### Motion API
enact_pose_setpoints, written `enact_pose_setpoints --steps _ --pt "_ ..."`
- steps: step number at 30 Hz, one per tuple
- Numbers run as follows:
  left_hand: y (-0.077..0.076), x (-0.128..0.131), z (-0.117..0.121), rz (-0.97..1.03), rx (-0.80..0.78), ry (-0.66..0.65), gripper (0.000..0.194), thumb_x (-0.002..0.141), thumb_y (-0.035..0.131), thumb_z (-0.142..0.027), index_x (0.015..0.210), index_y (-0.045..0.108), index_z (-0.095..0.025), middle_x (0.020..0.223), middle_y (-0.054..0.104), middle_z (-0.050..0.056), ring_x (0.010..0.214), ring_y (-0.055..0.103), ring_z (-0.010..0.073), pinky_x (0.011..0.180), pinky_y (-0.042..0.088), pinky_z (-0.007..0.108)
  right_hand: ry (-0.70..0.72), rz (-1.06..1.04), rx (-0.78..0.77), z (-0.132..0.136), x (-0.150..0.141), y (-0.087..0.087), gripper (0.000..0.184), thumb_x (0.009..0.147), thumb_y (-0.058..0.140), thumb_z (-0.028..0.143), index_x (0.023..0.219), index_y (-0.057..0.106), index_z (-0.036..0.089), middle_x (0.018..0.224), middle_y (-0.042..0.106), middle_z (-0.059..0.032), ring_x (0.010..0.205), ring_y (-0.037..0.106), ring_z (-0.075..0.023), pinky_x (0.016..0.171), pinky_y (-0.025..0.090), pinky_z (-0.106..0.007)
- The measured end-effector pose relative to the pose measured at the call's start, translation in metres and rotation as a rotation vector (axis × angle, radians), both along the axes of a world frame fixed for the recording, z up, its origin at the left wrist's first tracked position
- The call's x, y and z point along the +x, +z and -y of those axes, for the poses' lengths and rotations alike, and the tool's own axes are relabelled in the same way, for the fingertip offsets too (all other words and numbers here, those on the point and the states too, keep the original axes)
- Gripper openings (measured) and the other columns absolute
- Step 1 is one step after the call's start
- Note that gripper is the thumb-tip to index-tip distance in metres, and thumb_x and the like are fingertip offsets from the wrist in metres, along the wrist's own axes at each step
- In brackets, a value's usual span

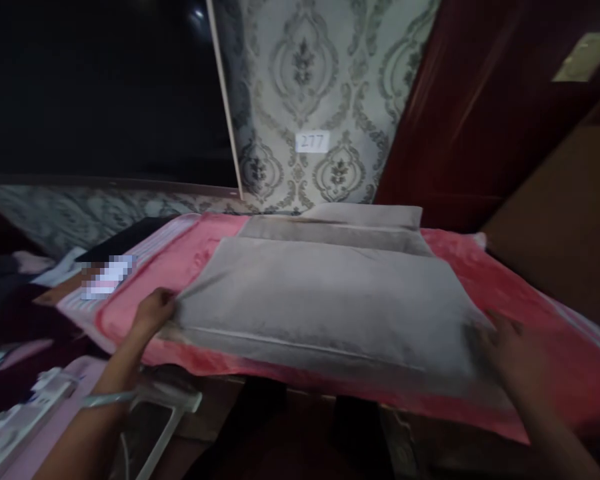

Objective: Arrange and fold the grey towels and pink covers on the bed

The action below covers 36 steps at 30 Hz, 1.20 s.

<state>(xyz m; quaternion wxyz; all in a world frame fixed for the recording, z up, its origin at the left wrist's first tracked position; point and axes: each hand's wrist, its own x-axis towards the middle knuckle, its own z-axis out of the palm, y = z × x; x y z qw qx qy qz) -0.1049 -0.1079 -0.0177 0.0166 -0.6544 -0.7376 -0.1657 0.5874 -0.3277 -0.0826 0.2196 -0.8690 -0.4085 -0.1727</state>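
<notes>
A grey, soft-looking cloth [320, 300] lies folded in layers across a pink and red blanket [175, 267], with a seam or hem running along its near side. At the cloth's left edge, my left hand [153, 312] is closed, its thumb and fingers pinching the fabric. My right hand [513, 350] is at the right edge of the cloth, touching or very near it. Motion smears its fingers, so its grip is unclear. The cloth's right edge is blurred there too. Behind the main panel, a further grey flap [370, 215] reaches toward the wall.
A dark screen [100, 93] hangs over patterned wallpaper [305, 67], which bears a small "277" label [313, 141]. A pixelated object [109, 277] lies at the blanket's left. White power strips [27, 420] and a white frame [165, 427] are at lower left. A dark red door [470, 100] stands right.
</notes>
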Motion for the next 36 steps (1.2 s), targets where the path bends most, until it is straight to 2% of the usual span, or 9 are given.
enact_pose_setpoints --steps 3,5,8,12,17,23,27,31,36 --pt "0.011 0.037 -0.009 -0.008 0.047 -0.04 0.046 0.088 0.047 -0.027 0.127 0.066 -0.014 0.134 0.068 0.013 0.124 0.064 0.0244 0.102 0.051 0.031 0.403 0.119 0.077 -0.049 -0.056 0.007 0.055 0.097 0.038 0.047 0.131 0.065 0.013 0.132 0.063 -0.0234 0.119 0.06 -0.037 0.1 0.049 -0.055" --pt "0.014 0.08 -0.021 -0.008 0.015 -0.262 0.051 0.093 0.045 -0.028 0.139 0.059 -0.012 0.145 0.061 0.014 0.135 0.057 0.0249 0.113 0.044 0.035 0.591 0.142 0.052 -0.078 -0.108 0.011 0.055 0.099 0.036 0.046 0.134 0.063 0.014 0.14 0.059 -0.0214 0.129 0.056 -0.0345 0.106 0.047 -0.053" --pt "0.009 0.148 -0.037 -0.066 -0.062 -0.627 0.054 0.099 0.042 -0.035 0.15 0.049 -0.019 0.162 0.042 0.011 0.151 0.036 0.0252 0.124 0.03 0.044 0.717 0.151 -0.143 -0.104 -0.178 0.005 0.055 0.1 0.036 0.049 0.147 0.055 0.027 0.158 0.047 -0.0106 0.145 0.042 -0.0348 0.112 0.039 -0.061" --pt "-0.012 0.191 -0.05 -0.174 -0.182 -0.753 0.061 0.101 0.042 -0.047 0.158 0.037 -0.025 0.169 0.028 0.011 0.157 0.022 0.0307 0.125 0.017 0.058 0.776 0.105 -0.395 -0.107 -0.214 -0.016 0.06 0.1 0.037 0.056 0.155 0.044 0.034 0.165 0.036 -0.0043 0.151 0.031 -0.0339 0.117 0.031 -0.063" --pt "-0.018 0.178 -0.063 -0.147 -0.164 -0.716 0.052 0.1 0.047 -0.045 0.149 0.051 -0.027 0.164 0.04 0.01 0.151 0.034 0.0298 0.122 0.027 0.052 0.787 0.085 -0.4 -0.104 -0.207 -0.026 0.062 0.101 0.033 0.06 0.158 0.038 0.037 0.167 0.029 -0.0025 0.154 0.025 -0.0326 0.12 0.026 -0.063" --pt "0.016 0.141 -0.119 -0.03 -0.079 -0.253 0.041 0.099 0.04 -0.024 0.131 0.063 -0.012 0.138 0.062 0.021 0.13 0.056 0.0299 0.106 0.044 0.043 0.808 0.083 -0.36 -0.105 -0.204 -0.03 0.061 0.101 0.034 0.06 0.158 0.038 0.038 0.167 0.029 -0.0026 0.154 0.026 -0.0332 0.119 0.028 -0.065" --pt "0.024 0.124 -0.162 0.046 -0.152 -0.053 0.041 0.098 0.044 -0.028 0.121 0.068 -0.004 0.12 0.069 0.027 0.11 0.068 0.0311 0.088 0.051 0.037 0.825 0.086 -0.335 -0.105 -0.203 -0.032 0.06 0.101 0.035 0.06 0.157 0.038 0.039 0.167 0.029 -0.0024 0.153 0.028 -0.0339 0.117 0.03 -0.066" --pt "0.016 0.12 -0.184 0.091 -0.157 0.045 0.045 0.094 0.054 -0.035 0.123 0.066 -0.002 0.124 0.066 0.032 0.117 0.065 0.0367 0.086 0.051 0.04 0.832 0.085 -0.314 -0.104 -0.202 -0.033 0.059 0.101 0.036 0.059 0.158 0.036 0.041 0.167 0.029 -0.0018 0.153 0.029 -0.0336 0.117 0.03 -0.066" --pt "0.009 0.115 -0.194 0.118 -0.122 0.041 0.04 0.099 0.044 -0.03 0.124 0.063 -0.006 0.125 0.068 0.027 0.117 0.066 0.0295 0.086 0.05 0.034 0.829 0.084 -0.3 -0.102 -0.202 -0.031 0.058 0.102 0.037 0.058 0.158 0.033 0.042 0.167 0.029 -0.0011 0.153 0.029 -0.0328 0.118 0.031 -0.064"
